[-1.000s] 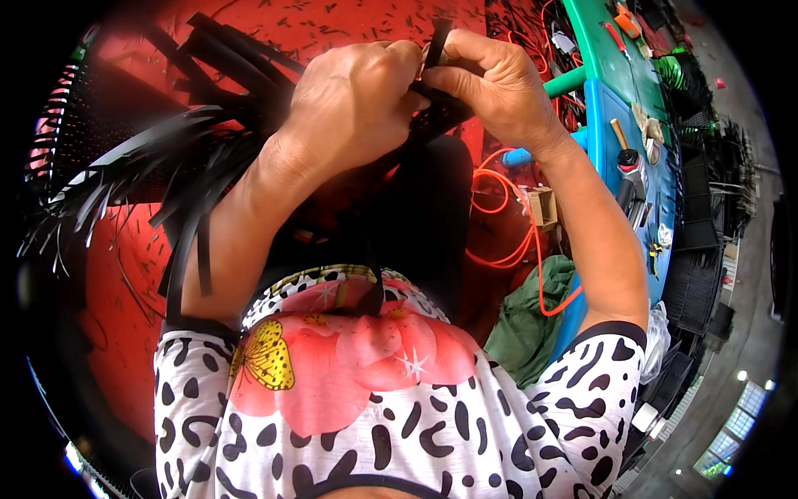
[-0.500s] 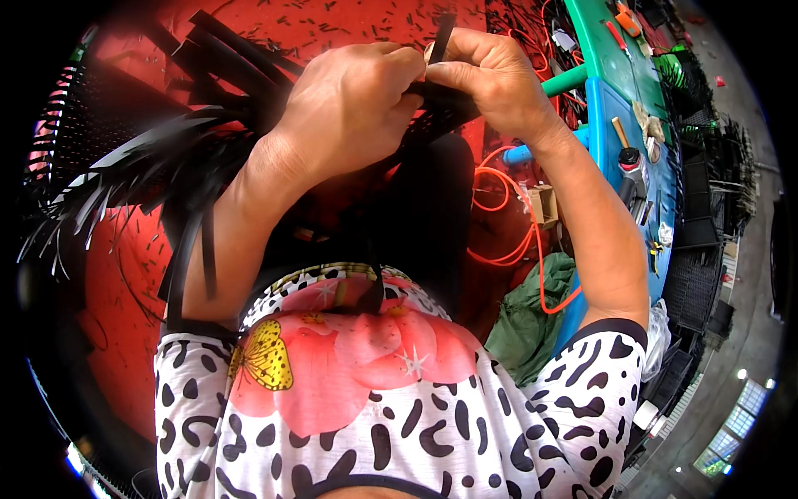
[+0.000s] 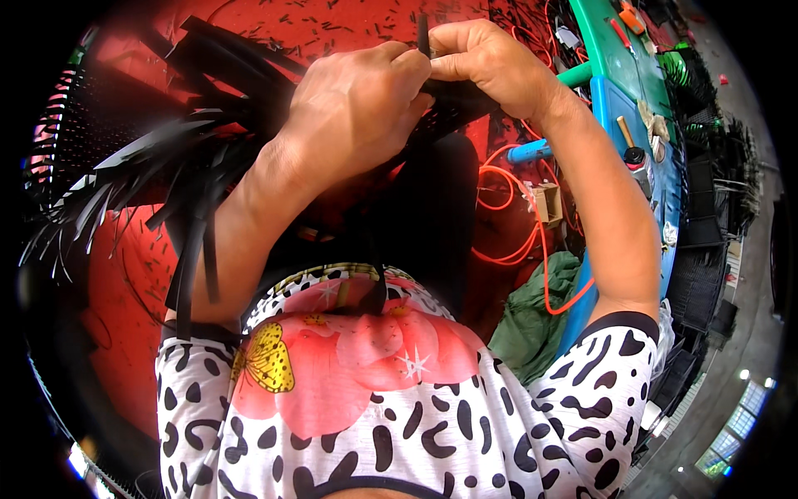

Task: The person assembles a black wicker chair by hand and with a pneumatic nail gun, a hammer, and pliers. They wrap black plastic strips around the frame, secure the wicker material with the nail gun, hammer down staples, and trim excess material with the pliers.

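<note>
Both hands meet at the top centre on dark woven work made of flat black strips. My left hand (image 3: 353, 112) is closed, its fingertips tucked round a black strip (image 3: 423, 35) that stands upright between the hands. With thumb and forefinger pressed together beside that strip, my right hand (image 3: 503, 71) pinches at its lower part. The exact grip is partly hidden behind the fingers. Left of the hands, a thick bundle of black strips (image 3: 229, 71) spreads out, and its loose ends (image 3: 133, 170) hang over my left forearm. A dark woven mesh (image 3: 96, 125) lies beyond them.
Black scraps litter the red floor (image 3: 125, 316). On the right, an orange hose (image 3: 544, 266) coils near a small box (image 3: 549, 204) and green cloth (image 3: 536, 312). A blue table (image 3: 615, 104) and a green table (image 3: 619, 62) carry tools, among them a wooden-handled hammer (image 3: 625, 133).
The strip between the hands leans less and stands nearly upright, a little further left. My right hand has risen slightly, and its forearm has shifted right. My left hand stays almost in place.
</note>
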Action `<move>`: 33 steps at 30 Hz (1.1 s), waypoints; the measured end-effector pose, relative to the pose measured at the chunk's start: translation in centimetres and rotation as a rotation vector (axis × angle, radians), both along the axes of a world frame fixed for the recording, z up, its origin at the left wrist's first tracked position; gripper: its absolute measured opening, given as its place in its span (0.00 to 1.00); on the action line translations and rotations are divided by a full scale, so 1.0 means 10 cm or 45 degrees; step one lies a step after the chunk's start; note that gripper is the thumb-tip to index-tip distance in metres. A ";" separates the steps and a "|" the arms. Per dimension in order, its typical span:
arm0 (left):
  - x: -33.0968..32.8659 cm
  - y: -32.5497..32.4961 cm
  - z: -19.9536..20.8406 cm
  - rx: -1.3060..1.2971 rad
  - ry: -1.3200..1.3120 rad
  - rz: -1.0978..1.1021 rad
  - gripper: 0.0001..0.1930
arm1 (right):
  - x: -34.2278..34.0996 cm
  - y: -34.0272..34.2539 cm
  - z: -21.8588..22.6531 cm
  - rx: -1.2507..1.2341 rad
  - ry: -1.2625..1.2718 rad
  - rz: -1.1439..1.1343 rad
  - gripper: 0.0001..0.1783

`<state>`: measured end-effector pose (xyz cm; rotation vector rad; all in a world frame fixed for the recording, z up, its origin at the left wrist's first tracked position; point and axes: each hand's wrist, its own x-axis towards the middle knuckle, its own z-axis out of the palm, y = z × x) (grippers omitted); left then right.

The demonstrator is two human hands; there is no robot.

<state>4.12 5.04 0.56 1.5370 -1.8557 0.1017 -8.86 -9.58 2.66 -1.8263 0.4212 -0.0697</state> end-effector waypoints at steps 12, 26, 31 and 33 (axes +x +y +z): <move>-0.05 0.01 0.02 -0.029 0.081 0.007 0.10 | -0.01 0.02 -0.08 0.013 0.055 -0.134 0.14; 0.09 -0.06 0.09 0.162 0.145 -0.155 0.09 | -0.12 0.27 -0.27 -0.235 -0.548 -0.538 0.10; 0.10 -0.07 0.07 0.177 0.152 -0.167 0.09 | -0.15 0.27 -0.26 -0.292 -0.455 -0.505 0.12; 0.10 -0.07 0.06 0.175 0.129 -0.146 0.09 | -0.14 0.27 -0.27 -0.299 -0.450 -0.515 0.12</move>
